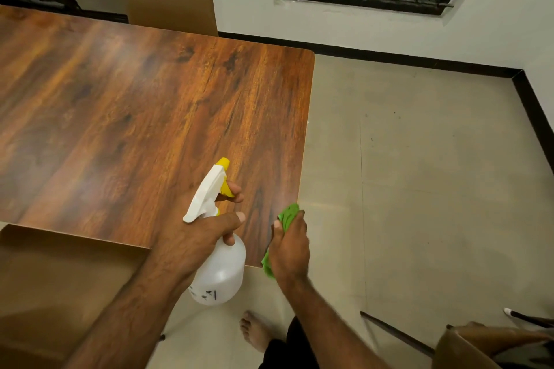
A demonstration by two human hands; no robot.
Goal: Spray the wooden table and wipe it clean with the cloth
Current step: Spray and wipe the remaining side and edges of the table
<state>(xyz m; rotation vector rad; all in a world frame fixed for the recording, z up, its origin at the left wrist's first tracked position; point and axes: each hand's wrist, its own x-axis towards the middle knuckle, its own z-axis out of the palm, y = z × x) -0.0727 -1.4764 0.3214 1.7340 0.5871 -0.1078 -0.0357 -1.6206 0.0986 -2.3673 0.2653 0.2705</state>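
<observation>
Head view — left hand [207,237] grips bottle [220,269], finger on trigger, nozzle aimed over table [135,105]; right hand [289,249] clutches cloth [287,214] by the edge — ready to wipe.

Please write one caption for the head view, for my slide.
Left hand aims spray bottle over wooden table; right hand holds green cloth.

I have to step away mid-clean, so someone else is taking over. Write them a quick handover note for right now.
Left hand: grip shut on the spray bottle, finger on the yellow trigger, nozzle aimed over the wooden table.
Right hand: grip shut on the green cloth, at the table's near right corner.
Done: both tools in hand; no visible wet patches.
Left: spray the top, then wipe it.
</observation>
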